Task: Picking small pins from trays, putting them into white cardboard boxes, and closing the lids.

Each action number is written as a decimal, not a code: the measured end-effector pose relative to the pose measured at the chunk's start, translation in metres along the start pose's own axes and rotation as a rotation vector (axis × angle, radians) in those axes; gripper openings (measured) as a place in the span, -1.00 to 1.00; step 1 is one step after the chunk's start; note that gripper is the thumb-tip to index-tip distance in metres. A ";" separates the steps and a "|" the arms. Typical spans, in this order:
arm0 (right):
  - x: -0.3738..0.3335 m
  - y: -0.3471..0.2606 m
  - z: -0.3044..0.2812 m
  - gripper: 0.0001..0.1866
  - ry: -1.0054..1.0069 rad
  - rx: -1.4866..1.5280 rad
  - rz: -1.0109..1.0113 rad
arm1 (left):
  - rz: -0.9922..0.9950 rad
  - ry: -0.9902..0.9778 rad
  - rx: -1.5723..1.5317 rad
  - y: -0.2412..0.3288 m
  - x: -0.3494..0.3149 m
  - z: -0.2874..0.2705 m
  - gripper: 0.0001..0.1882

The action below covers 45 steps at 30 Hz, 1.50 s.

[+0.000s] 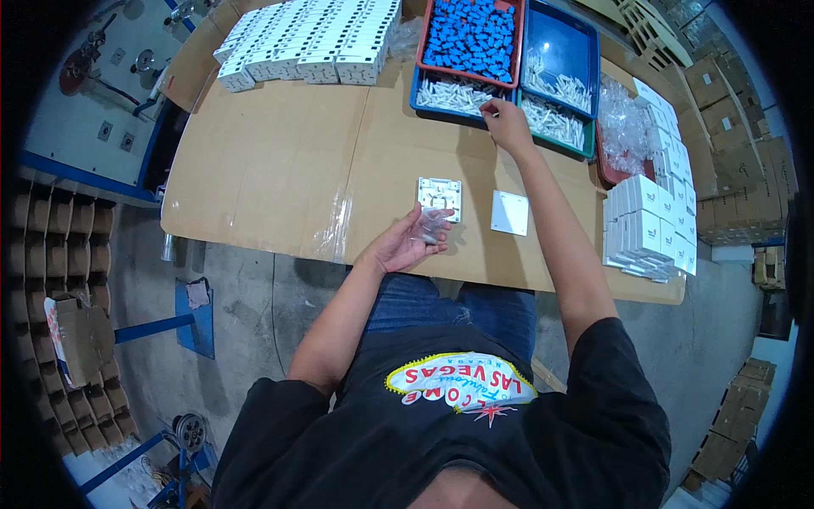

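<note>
My left hand [397, 244] is near the table's front edge, palm up, with its fingers curled around a small clear plastic bag [432, 223]. Just beyond the bag lies a square white plastic housing [440, 193] with its inner side showing. To its right rests a flat white cover plate [510, 212]. My right hand [509, 127] reaches forward over the front of a blue tray [451, 115] that holds many slim white plastic pieces [454, 96]. Its fingertips are pinched together; what they hold, if anything, is too small to make out.
A red tray [516, 51] of small blue parts sits on the blue tray. Alongside are another blue tray [555, 42] and a green tray [577, 153] with white pieces. White units [309, 42] fill the back left; white boxes [649, 225] and clear bags [626, 123] stand right.
</note>
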State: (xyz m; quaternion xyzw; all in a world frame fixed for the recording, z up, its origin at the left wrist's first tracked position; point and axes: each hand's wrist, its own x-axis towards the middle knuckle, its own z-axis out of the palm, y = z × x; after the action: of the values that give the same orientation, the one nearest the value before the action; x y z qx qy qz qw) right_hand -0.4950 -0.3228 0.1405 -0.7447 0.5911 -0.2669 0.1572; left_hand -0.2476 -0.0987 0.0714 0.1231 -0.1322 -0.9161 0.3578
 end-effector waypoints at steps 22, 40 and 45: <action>0.011 -0.011 0.015 -0.74 0.207 0.166 -0.058 | 0.023 -0.011 -0.082 0.000 0.001 -0.005 -0.27; -0.146 -0.091 -0.032 -0.85 -0.490 0.408 -0.337 | 0.098 0.131 0.218 -0.006 0.000 0.015 -0.42; -0.140 -0.100 -0.033 -0.75 -0.696 0.082 -0.354 | 0.109 0.169 0.297 -0.010 0.000 0.008 -0.40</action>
State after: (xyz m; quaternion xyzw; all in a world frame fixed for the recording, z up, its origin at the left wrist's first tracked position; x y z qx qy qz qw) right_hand -0.4565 -0.1601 0.1925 -0.8743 0.3536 -0.0447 0.3294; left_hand -0.2568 -0.0903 0.0753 0.2436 -0.2419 -0.8522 0.3948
